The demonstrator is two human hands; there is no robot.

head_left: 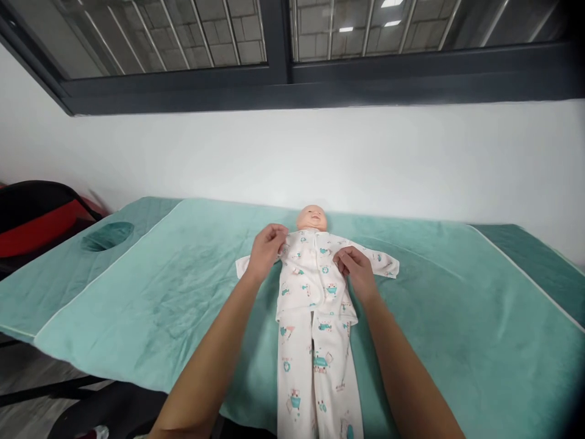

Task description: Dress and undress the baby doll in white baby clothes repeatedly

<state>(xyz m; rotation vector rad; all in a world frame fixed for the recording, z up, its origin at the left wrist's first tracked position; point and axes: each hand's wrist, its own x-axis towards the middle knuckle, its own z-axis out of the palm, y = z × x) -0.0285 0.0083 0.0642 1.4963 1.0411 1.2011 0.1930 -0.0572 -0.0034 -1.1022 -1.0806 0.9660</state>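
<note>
A baby doll [312, 216] lies on its back, dressed in a white long-sleeved baby shirt [304, 268] with small teal and pink prints. Matching baby trousers [297, 366] stretch below it toward me, their lower ends cut off by the frame. At the shirt's left shoulder, my left hand [267, 249] has its fingers drawn together on the cloth and covers part of that sleeve. My right hand [359, 271] is closed in a pinch against the shirt's right side, below the other sleeve, which is spread outward. The fingertips hide how much fabric each hand holds.
A teal plush cover [192, 292] lies over the table, with an oval hole [108, 235] at its left end. A white wall [274, 158] and a dark-framed window [283, 91] rise behind. A red and black chair [41, 222] stands at the left.
</note>
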